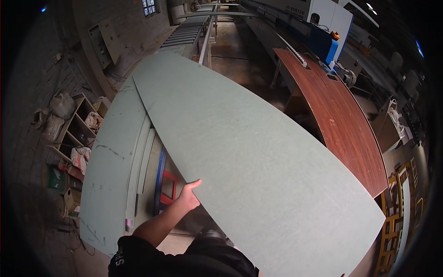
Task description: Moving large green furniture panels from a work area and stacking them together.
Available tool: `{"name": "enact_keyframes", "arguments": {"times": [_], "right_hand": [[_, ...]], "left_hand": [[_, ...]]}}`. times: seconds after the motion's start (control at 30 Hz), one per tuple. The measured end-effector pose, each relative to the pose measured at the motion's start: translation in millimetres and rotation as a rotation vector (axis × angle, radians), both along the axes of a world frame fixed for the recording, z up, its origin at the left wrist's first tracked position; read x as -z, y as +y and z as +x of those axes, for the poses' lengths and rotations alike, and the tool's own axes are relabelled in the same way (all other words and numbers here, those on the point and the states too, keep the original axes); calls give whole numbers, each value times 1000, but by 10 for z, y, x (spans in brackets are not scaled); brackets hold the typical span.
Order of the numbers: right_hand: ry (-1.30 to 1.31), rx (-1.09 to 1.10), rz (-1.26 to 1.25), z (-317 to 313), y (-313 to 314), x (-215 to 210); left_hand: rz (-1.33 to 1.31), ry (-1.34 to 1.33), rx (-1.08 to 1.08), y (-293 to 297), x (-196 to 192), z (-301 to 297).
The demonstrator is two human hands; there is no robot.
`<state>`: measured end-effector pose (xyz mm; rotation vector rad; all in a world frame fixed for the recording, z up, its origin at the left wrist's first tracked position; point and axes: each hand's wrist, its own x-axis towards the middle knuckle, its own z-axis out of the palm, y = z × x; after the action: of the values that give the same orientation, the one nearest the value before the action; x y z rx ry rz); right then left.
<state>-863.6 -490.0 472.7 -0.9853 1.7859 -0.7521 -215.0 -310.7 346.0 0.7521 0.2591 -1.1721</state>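
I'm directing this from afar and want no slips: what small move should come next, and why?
Perhaps firm up the grip of the left hand on the pale green panel before shifting it: only the thumb shows on top, the panel slants across the stacked green boards at left, and too little of the right hand shows to confirm its hold.

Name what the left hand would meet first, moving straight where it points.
The left hand would likely meet the pale green board it grips by the edge; depth there is unclear.
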Motion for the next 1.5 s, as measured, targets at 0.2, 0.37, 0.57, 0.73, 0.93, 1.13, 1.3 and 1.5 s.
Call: {"name": "enact_keyframes", "arguments": {"times": [0.2,0.37,0.57,0.73,0.93,1.13,1.3,1.5], "right_hand": [[285,-43,-79,-110,395,-23],[403,-65,-204,54,884,-266],[359,-217,-288,-85,1394,-530],[417,-99,-231,352,1993,-894],[401,-60,-161,727,2764,-1284],[288,-53,-99,850,3448,-1433],[205,-12,25,1027,4136,-1016],[-24,14,-1,535,4807,-47]], "left_hand": [[110,-73,-57,176,44,5],[125,-93,-127,378,-111,-2],[138,-142,-150,730,-401,198],[96,-187,-199,1061,-683,357],[105,-232,-263,1530,-783,627],[62,-206,-208,2052,-809,887],[87,-215,-212,2457,-376,988],[132,-184,-240,3069,152,856]]}}
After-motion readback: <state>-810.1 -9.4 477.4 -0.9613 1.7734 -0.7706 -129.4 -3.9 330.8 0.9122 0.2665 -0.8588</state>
